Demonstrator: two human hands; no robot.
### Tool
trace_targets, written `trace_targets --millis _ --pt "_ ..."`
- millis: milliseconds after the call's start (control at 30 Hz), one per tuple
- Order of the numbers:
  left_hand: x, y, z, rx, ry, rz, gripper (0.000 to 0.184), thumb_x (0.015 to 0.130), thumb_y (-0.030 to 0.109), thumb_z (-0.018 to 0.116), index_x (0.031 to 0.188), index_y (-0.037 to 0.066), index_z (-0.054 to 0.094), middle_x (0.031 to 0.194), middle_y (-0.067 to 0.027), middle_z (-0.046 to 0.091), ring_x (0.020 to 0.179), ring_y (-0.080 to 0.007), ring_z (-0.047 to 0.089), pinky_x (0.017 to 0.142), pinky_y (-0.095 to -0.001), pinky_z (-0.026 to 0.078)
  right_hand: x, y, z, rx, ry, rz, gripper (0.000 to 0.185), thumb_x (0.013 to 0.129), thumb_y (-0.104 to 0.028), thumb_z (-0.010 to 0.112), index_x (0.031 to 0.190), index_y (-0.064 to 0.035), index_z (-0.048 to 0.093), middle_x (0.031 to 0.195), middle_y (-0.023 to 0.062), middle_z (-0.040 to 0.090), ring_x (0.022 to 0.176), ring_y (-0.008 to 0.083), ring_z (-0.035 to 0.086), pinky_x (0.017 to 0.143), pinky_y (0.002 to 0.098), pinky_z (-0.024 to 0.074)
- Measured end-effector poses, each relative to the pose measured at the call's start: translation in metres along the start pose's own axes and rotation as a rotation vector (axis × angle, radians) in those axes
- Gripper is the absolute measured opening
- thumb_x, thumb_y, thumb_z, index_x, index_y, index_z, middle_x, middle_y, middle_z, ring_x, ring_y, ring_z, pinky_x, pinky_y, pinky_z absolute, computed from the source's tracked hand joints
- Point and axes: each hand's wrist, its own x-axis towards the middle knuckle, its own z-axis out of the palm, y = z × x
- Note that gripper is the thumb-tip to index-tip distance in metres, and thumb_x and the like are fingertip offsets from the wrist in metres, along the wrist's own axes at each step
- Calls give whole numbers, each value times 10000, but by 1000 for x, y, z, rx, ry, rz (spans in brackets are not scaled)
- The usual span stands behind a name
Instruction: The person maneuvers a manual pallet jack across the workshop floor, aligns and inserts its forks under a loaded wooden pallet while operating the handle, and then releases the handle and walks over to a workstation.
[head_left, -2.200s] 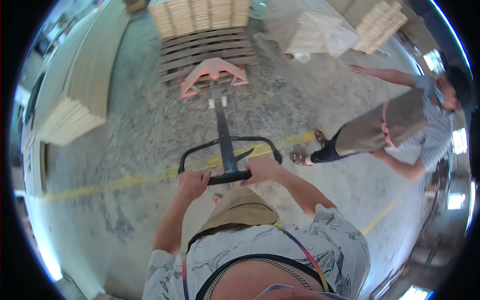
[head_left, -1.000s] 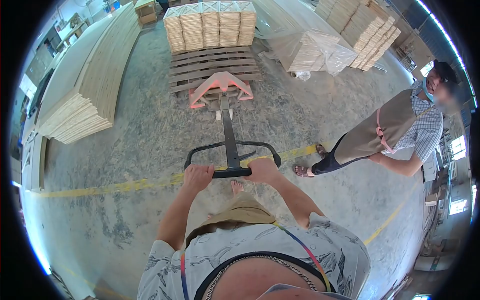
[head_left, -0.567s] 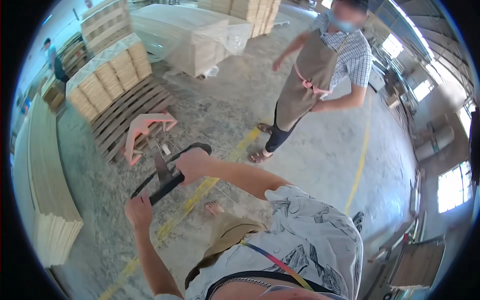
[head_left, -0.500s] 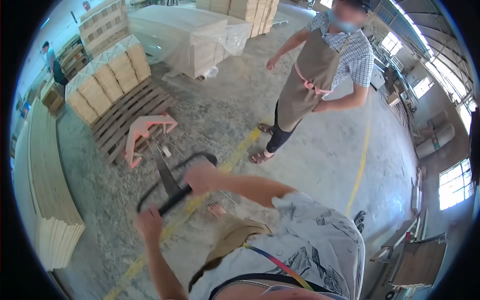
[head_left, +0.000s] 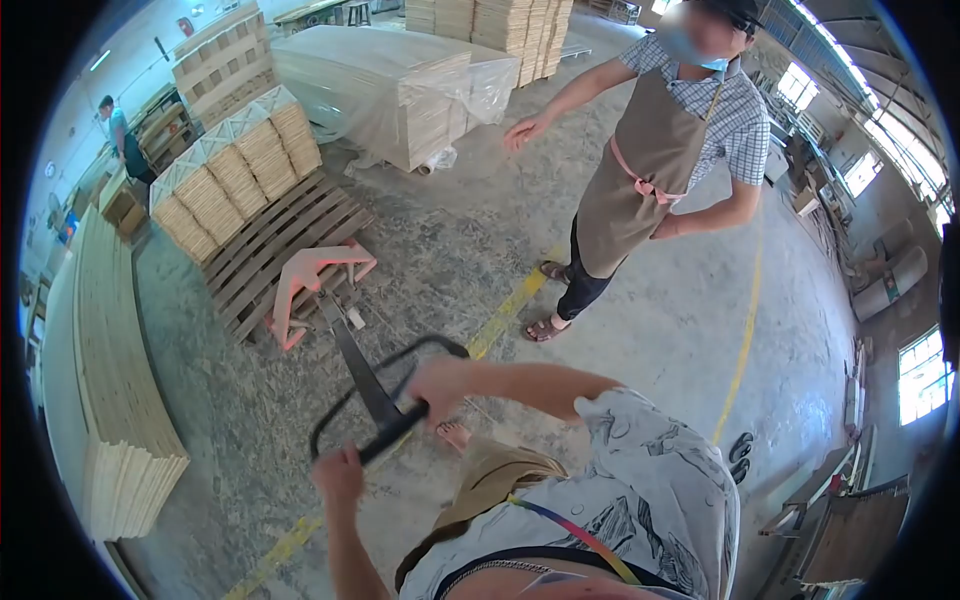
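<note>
My left hand (head_left: 339, 474) is closed round the left end of the black handle (head_left: 395, 432) of a pallet jack. At the other end of the same grip bar, my right hand (head_left: 441, 388) is closed too; its outline is a little blurred. From the handle a dark shaft leads away to the faded red pallet jack body (head_left: 298, 272). That body stands at the near edge of a slatted wooden pallet (head_left: 290, 236); its forks are hidden. Bundled wooden pieces (head_left: 235, 175) are stacked on the pallet.
A co-worker in a brown apron (head_left: 645, 150) stands ahead on the right, one arm held out. Long boards (head_left: 120, 370) are stacked on the left. Behind the pallet sits a plastic-wrapped stack (head_left: 400, 90). Another person (head_left: 120, 140) is far left. Yellow lines (head_left: 510, 310) mark the floor.
The whole view has shifted slightly, so things appear farther right and lower. The co-worker's outstretched arm has risen outward. Both my hands keep their hold on the handle.
</note>
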Motion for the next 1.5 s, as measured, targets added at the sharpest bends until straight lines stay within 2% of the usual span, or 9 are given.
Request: trace_targets --millis 267,567,600,667,733,800,933,1233,1500 --pt "41 23 -68 51 206 -15 519 1002 400 493 721 25 717 739 -233 674 718 -455 658 691 -563 510 6 -9 -58 -44 282 10 382 630 -476 800 767 -123 751 764 126 712 776 338 710 657 485 550" --pt "-68 11 87 27 -216 67 502 1024 418 413 940 57 751 966 -209 726 937 -410 691 842 -553 519 -11 35 158 78 52 11 361 741 -395 746 1037 -190 725 885 128 711 919 357 699 753 524 537" --pt "-59 11 76 38 -202 46 528 1031 448 381 1044 62 742 1080 -196 717 1007 -402 680 870 -547 520 -5 43 148 51 3 -30 418 750 -418 767 1115 -224 704 887 143 711 925 340 699 749 513 532" --pt "-34 5 52 -8 -285 -32 613 1022 493 368 901 43 766 924 -207 730 857 -410 707 785 -543 545 -9 13 64 143 -122 31 462 601 -479 821 868 -105 767 835 144 735 821 330 722 697 481 546" --pt "-7 25 -27 -85 -116 -8 562 1005 465 437 786 49 745 807 -204 705 761 -429 684 710 -537 542 0 -1 3 78 -101 133 437 648 -499 815 844 -112 760 822 136 725 811 329 712 703 472 552" --pt "16 30 -53 -49 103 2 551 1000 443 468 722 46 730 759 -212 692 732 -434 674 707 -539 539 4 9 -24 -95 198 -41 426 698 -510 800 861 -122 741 819 134 710 843 342 704 725 487 539" --pt "34 33 -82 -44 208 14 564 1000 449 473 709 36 722 756 -232 684 745 -439 675 705 -541 531 0 -17 -72 -39 289 67 390 692 -468 810 856 -123 732 828 139 708 852 356 694 753 489 543" --pt "-77 28 72 -78 -42 13 499 978 393 458 701 77 728 762 -201 698 742 -405 686 718 -508 543 -25 9 130 -138 7 215 361 753 -470 739 876 -131 745 864 146 720 888 364 696 797 483 557" --pt "-19 28 -13 -124 20 8 563 994 436 418 719 48 720 777 -213 696 777 -425 682 728 -518 545 -9 10 22 -53 50 -35 384 741 -477 775 900 -128 755 869 143 723 867 374 700 756 489 555"
